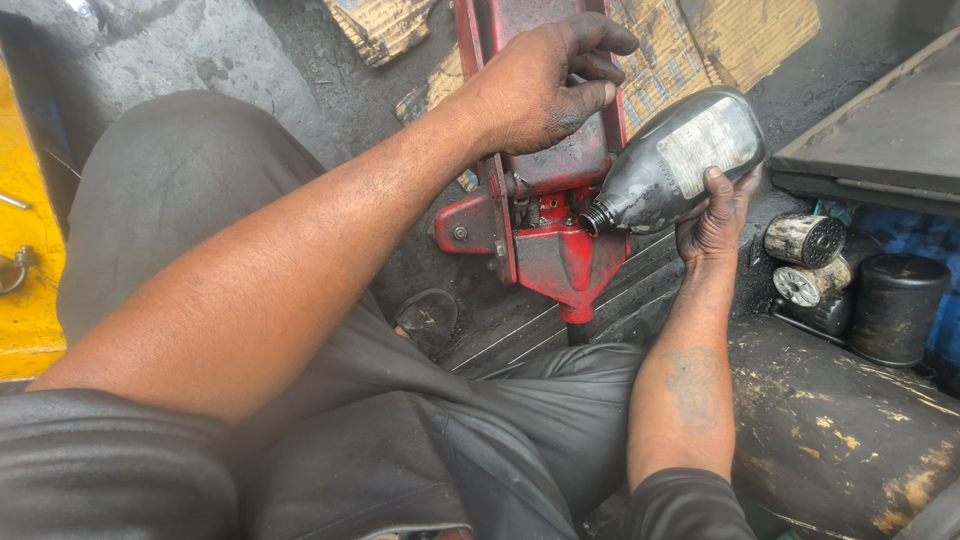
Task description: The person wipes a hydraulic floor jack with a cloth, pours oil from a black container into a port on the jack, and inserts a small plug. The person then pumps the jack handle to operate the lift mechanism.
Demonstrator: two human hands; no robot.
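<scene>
The grimy grey plastic oil bottle point(680, 160) lies tipped on its side in my right hand point(715, 215), its uncapped threaded neck pointing down-left and sitting just above the red hydraulic floor jack point(560, 215), near the pump block. My right fingers point(722, 185) are wrapped around the bottle's lower body from underneath, closed firmly on it. My left hand point(540, 85) reaches across over my knee and rests on the jack's upper frame, fingers curled loosely against the red steel; I judge it is bracing rather than gripping.

What worries me: the neck is open and tilted, so fluid could run over the jack body instead of into any opening, and my blackened, greasy fingers could let the bottle slip. The right forearm comes up steeply, wrist bent back. Worn oil filters point(805, 260) stand just beside it, with flattened cardboard point(740, 40) on the floor beyond.
</scene>
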